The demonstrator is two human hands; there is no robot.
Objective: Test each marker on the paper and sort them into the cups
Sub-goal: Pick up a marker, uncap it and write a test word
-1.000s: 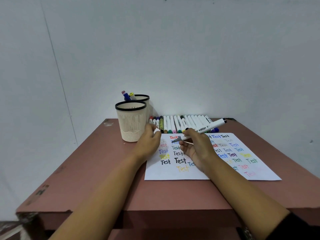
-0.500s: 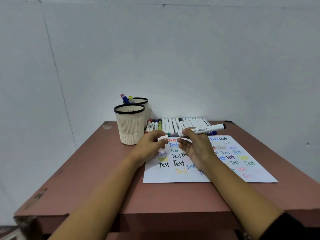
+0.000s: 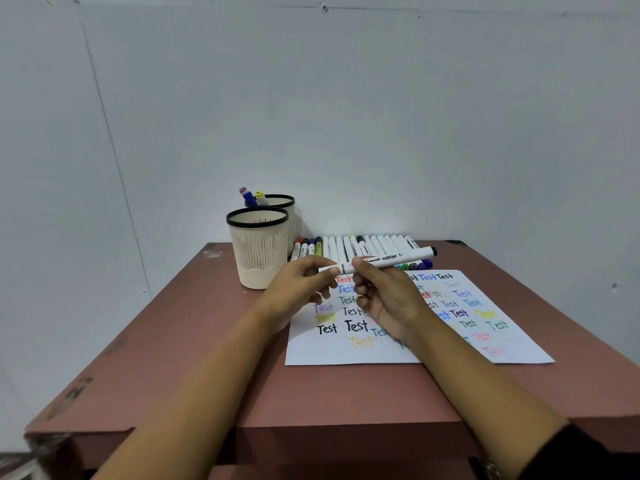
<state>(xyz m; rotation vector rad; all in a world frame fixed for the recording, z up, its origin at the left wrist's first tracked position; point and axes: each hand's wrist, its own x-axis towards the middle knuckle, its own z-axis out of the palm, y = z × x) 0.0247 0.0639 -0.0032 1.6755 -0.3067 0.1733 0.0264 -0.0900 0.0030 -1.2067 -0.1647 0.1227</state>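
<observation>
Left hand (image 3: 301,289) and right hand (image 3: 388,301) each pinch one white black-tipped marker (image 3: 391,258) above white paper (image 3: 346,355) lettered "Test" in many colours; two cream black-rimmed cups (image 3: 259,252) stand left.

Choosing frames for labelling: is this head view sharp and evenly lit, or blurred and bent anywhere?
Head view: light soft and even, no glare; left hand slightly blurred at the marker, whose printed label stays readable; wide-angle lens bows the wall seam at left.

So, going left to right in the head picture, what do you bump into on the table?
front cup → left hand → right hand → held marker's black end
</observation>
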